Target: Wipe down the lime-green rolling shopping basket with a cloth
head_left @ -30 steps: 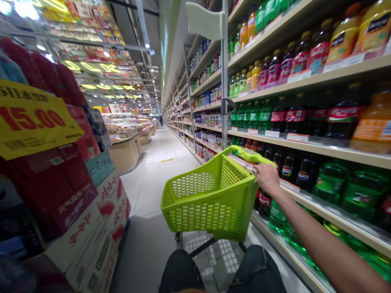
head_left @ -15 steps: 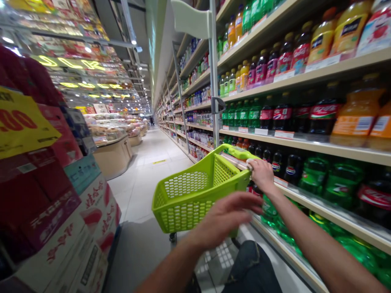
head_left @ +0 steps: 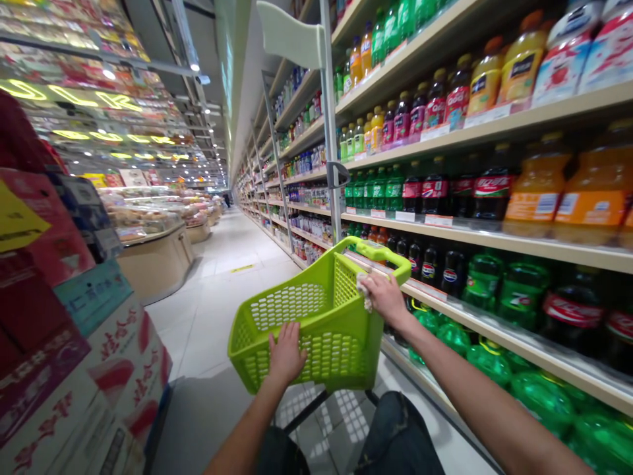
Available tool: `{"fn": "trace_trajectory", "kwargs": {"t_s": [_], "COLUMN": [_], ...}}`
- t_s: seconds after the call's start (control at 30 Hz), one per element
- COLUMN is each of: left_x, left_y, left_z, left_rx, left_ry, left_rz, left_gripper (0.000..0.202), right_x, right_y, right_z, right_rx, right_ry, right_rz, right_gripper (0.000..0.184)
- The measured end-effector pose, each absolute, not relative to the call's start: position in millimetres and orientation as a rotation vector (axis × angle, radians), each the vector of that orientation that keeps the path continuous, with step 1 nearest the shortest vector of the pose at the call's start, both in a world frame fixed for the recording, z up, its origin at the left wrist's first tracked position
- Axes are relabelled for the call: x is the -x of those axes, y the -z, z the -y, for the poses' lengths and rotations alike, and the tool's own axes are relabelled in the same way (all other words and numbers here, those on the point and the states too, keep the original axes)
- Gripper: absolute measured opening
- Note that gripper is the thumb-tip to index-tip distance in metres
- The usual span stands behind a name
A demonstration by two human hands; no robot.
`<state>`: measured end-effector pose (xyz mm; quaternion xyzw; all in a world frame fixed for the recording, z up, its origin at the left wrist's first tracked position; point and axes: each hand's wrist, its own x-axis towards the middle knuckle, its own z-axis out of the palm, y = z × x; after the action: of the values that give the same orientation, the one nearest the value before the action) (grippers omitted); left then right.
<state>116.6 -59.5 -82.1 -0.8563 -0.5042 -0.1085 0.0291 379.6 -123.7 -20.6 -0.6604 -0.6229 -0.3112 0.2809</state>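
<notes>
A lime-green shopping cart (head_left: 341,356) with a perforated plastic basket stands in front of me, its handle (head_left: 378,251) at the upper right. On the near side of the basket, my left hand (head_left: 287,354) is closed over the rim, fingertips inside. My right hand (head_left: 386,300) presses a crumpled white cloth (head_left: 362,284) against the rim just below the handle. Part of the cloth sticks out past the fingers, while the rest is hidden under the hand. The basket's visible inside holds no goods.
Drink shelves (head_left: 484,237) packed with bottles run along the right. Stacked drink cartons (head_left: 93,356) rise at the near left, with a round-cornered display counter (head_left: 153,264) behind them. A pale tiled aisle (head_left: 217,264) stretches ahead. My knees show below the cart.
My left hand has come down from mid-air onto the basket's near rim. My right hand, with the cloth, has shifted from the handle's end to the rim below it.
</notes>
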Motion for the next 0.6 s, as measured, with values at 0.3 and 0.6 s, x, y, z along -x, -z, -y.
{"fn": "trace_trajectory", "kwargs": {"t_s": [0.3, 0.6], "left_x": [-120.2, -121.7], "left_y": [96.6, 98.3], "left_z": [62.3, 66.4], "left_rx": [2.594, 2.599], "left_ry": [0.347, 0.395], "left_rz": [1.478, 1.431], "left_gripper": [0.067, 0.069], "right_x": [-323.3, -334.5], "right_y": [62.2, 59.1], "right_z": [94.9, 103.9], "right_rx": [1.566, 1.770], "right_ry": [0.864, 0.888], "right_rz": [1.975, 1.630], "right_gripper": [0.024, 0.026]}}
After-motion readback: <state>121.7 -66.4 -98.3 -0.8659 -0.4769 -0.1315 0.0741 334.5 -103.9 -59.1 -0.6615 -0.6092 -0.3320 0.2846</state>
